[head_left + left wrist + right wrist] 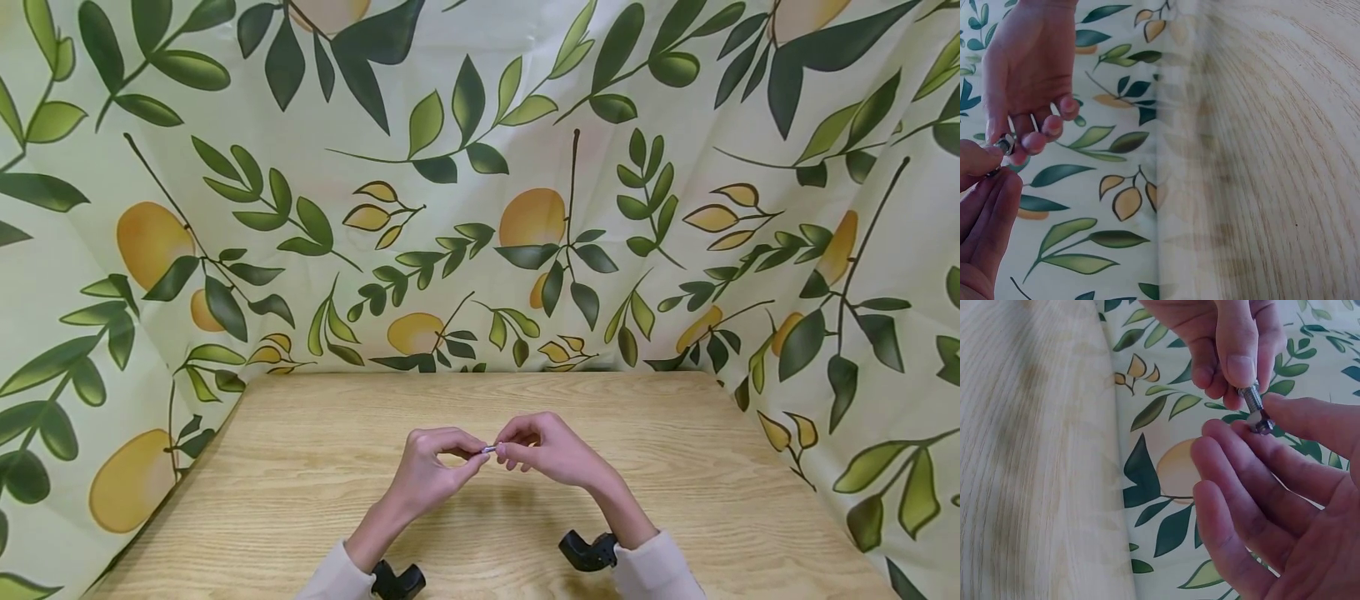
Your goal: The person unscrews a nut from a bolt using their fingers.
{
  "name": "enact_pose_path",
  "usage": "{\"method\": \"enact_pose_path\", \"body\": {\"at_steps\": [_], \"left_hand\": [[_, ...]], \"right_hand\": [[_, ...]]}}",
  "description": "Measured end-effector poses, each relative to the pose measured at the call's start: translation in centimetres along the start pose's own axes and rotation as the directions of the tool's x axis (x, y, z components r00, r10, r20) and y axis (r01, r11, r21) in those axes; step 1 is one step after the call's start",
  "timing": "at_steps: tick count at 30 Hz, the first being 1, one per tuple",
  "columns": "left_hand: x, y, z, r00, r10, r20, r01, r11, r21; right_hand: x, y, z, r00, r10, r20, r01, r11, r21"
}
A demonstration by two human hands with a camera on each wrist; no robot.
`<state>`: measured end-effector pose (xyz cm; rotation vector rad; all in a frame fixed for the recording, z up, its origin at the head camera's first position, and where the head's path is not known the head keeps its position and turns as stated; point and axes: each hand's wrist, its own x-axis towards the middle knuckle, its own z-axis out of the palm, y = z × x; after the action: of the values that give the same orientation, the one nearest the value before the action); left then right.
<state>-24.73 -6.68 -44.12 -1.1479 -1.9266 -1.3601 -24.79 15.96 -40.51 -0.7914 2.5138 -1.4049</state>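
Note:
A small silvery bolt (1250,398) with a threaded shaft is held between the two hands, above the table. My left hand (435,471) pinches one end of its shaft between thumb and fingertips. At the other end, a shiny hex piece (1261,422) lies between the thumb and forefinger of my right hand (551,450); whether it is a nut or the bolt's head, I cannot tell. The other right fingers are loosely bent, apart from the bolt, in the right wrist view. Fingertips cover part of the metal in the left wrist view.
A light wood-grain table (300,483) lies beneath both hands. Cloth (465,192) printed with leaves and orange fruit hangs behind the table and along both sides. Black wrist devices (588,552) sit by the pale sleeves (656,571).

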Motion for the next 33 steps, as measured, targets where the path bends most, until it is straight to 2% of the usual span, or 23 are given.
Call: {"method": "enact_pose_path", "body": {"at_steps": [5,14,21,28,33], "left_hand": [[0.07,0.06,0.01,0.999,-0.041,0.014,0.041,0.999,-0.011],[-0.03,-0.12,0.1,1.0,-0.017,0.002,0.017,1.0,-0.006],[-0.02,0.06,0.09,1.0,-0.017,0.002,0.017,1.0,-0.015],[-0.01,0.2,0.0,1.0,-0.02,-0.005,0.02,1.0,-0.012],[-0.02,0.25,0.01,1.0,-0.019,-0.006,0.019,1.0,-0.013]], "right_hand": [[0.01,-0.07,-0.03,0.999,-0.026,-0.02,0.026,1.0,0.002],[0.09,0.15,0.16,1.0,0.011,0.015,-0.011,1.0,0.016],[0.1,0.1,0.19,0.999,-0.035,-0.026,0.035,0.999,0.003],[-0.02,0.15,0.12,1.0,0.002,0.029,-0.003,1.0,0.018],[0.0,0.12,0.21,1.0,-0.013,0.015,0.012,0.999,0.032]]}}
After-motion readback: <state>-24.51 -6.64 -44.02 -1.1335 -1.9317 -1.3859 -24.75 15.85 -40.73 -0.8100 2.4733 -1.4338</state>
